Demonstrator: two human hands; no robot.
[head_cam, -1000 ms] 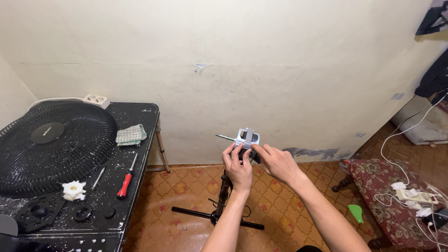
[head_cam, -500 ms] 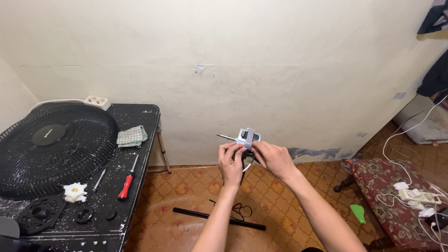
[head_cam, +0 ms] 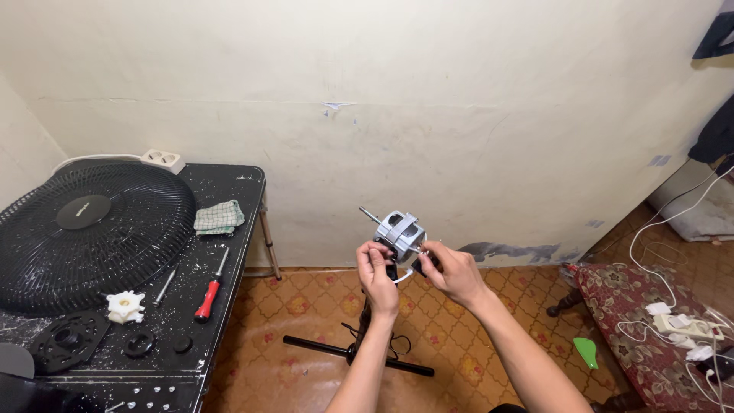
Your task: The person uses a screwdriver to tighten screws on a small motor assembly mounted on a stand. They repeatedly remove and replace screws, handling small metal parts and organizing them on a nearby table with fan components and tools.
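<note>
While held up in mid-air before the cream plastered wall (head_cam: 459, 92), well to the right of the black metal work table (head_cam: 229, 252) and above the black fan stand base on the patterned tile floor (head_cam: 359, 353), sits gripped from below a small grey metal fan motor with a thin steel shaft (head_cam: 399, 232). Long axis tilted: shaft pointing up and to the left, away from both palms, rear end with dark wires and a white lead hanging down toward the wrists. Left hand (head_cam: 378, 269) curled under the motor's left lower side, fingers pressed onto the housing. Right hand (head_cam: 453, 269) just beside it on the lower right, thumb and forefinger pinching something small and dark at the motor's back, too small to identify. Both hands about equally near, touching the motor from underneath. Left of the motor, back on the table: large round black plastic fan grille (head_cam: 92, 229), red-handled screwdriver (head_cam: 209, 287), white plastic knob (head_cam: 125, 307), folded green checked cloth (head_cam: 219, 217).
</note>
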